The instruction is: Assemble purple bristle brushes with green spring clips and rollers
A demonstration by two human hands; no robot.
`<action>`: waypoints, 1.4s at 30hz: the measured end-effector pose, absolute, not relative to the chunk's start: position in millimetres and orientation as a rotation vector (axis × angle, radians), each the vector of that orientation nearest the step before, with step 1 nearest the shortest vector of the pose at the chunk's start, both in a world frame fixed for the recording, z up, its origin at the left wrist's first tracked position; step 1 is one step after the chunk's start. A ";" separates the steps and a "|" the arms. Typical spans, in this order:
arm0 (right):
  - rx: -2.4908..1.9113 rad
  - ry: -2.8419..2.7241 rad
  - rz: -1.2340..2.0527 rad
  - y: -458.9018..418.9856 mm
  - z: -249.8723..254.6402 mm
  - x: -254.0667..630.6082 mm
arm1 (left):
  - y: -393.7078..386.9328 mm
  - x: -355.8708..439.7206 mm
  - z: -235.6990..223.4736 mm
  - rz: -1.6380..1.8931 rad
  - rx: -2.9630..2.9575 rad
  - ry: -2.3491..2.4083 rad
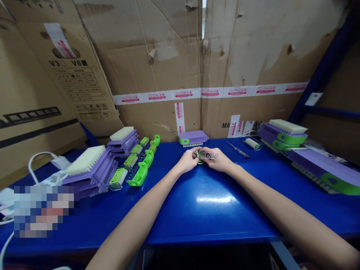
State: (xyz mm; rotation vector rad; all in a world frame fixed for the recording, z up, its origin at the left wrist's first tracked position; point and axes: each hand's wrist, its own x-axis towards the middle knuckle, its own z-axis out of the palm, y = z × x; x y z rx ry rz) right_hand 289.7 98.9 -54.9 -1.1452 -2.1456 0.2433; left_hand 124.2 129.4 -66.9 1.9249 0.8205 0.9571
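Both my hands meet at the middle of the blue table point(213, 202). My left hand point(188, 160) and my right hand point(218, 160) are closed together on a small green part point(200, 157) with a row of thin metal rings or a spring on top of it. Just behind them a purple brush with a green end point(193, 138) lies bristles down against the cardboard wall.
At left lie stacked purple brushes with white bristles point(95, 167) and a row of green handle parts point(137, 165). At right are more purple and green brushes point(284, 135), a screwdriver point(238, 150) and a small clear box point(252, 143). White cables point(42, 161) lie far left. Cardboard boxes wall the back.
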 end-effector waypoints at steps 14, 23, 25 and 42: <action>-1.122 -2.020 0.347 95.4 -53.8 283.4 | 128.2 121.0 -60.4 0.956 1.835 0.670; -1.161 -1.974 0.396 97.0 -51.9 283.8 | 126.2 122.9 -57.2 0.899 1.777 0.631; -1.158 -1.984 0.408 97.4 -51.4 283.7 | 126.4 123.2 -57.3 0.896 1.764 0.617; -1.174 -2.042 0.443 104.4 -47.3 285.0 | 126.9 123.5 -56.7 0.861 1.657 0.654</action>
